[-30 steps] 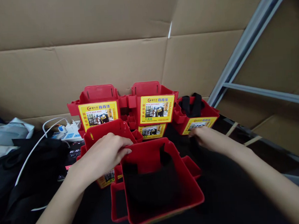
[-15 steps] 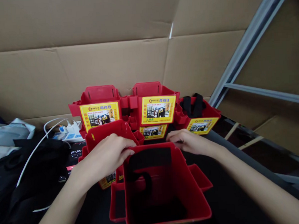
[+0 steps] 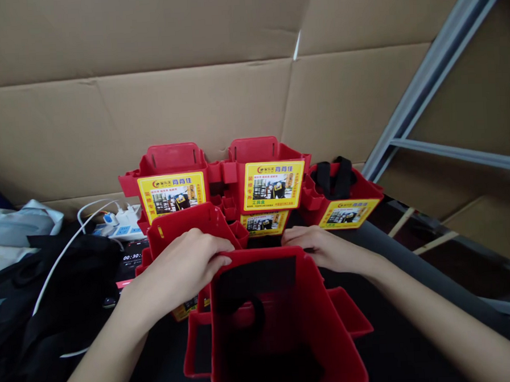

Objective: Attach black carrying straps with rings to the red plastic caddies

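Note:
A red plastic tool box (image 3: pixel 330 329) stands nearest me, its open top toward me and a small side pocket on either side. Inside it, a black strap (image 3: pixel 259 313) curls against the dark interior, with a wide black band along the back wall. My left hand (image 3: pixel 186 268) is closed on the left end of the box's back rim, thumb and fingers pinching. Just behind the rim's right end is my right hand (image 3: pixel 326 247), fingers curled; whatever they hold is hidden behind the back wall.
More red boxes with yellow labels (image 3: pixel 274 185) stand stacked behind, one (image 3: pixel 348 213) with black straps at right. To the left lie a black cloth bag (image 3: pixel 72 297), a phone (image 3: pixel 130 260), and a power strip (image 3: pixel 126 229) with white cables. Cardboard (image 3: pixel 191 109) forms the back wall.
The near box has tipped and shifted slightly toward me. My right hand has moved a little lower behind its rim, while my left hand keeps its hold. The camera view has shifted slightly.

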`<action>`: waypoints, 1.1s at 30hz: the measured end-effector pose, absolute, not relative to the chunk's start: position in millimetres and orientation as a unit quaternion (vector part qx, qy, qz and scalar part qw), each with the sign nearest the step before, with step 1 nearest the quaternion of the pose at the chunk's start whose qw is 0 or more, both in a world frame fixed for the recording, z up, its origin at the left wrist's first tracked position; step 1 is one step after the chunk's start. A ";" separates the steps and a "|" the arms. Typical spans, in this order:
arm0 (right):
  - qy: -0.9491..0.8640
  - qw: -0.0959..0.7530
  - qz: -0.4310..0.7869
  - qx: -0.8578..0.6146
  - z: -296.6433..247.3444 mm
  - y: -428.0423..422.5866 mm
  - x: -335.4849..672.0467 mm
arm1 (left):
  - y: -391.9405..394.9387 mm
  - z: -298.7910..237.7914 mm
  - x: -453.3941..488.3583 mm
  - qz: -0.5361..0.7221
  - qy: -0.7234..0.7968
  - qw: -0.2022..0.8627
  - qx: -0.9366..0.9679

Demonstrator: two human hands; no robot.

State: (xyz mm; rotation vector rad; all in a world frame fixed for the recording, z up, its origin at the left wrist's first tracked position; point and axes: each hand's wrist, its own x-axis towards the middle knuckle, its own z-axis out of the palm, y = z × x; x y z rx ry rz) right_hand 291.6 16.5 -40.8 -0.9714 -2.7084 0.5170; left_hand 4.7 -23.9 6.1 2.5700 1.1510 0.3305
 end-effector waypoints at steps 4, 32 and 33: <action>-0.852 0.039 0.073 -0.518 -65.3 38.0 341.4 | -23.6 7.8 4.0 0.108 0.406 0.151 0.895; -0.870 0.239 0.226 -0.368 -46.2 2.9 288.8 | -21.8 6.8 5.3 0.109 0.403 0.143 0.897; -0.866 0.233 0.210 -0.389 -47.8 3.7 291.5 | -20.9 6.3 6.0 0.112 0.402 0.140 0.898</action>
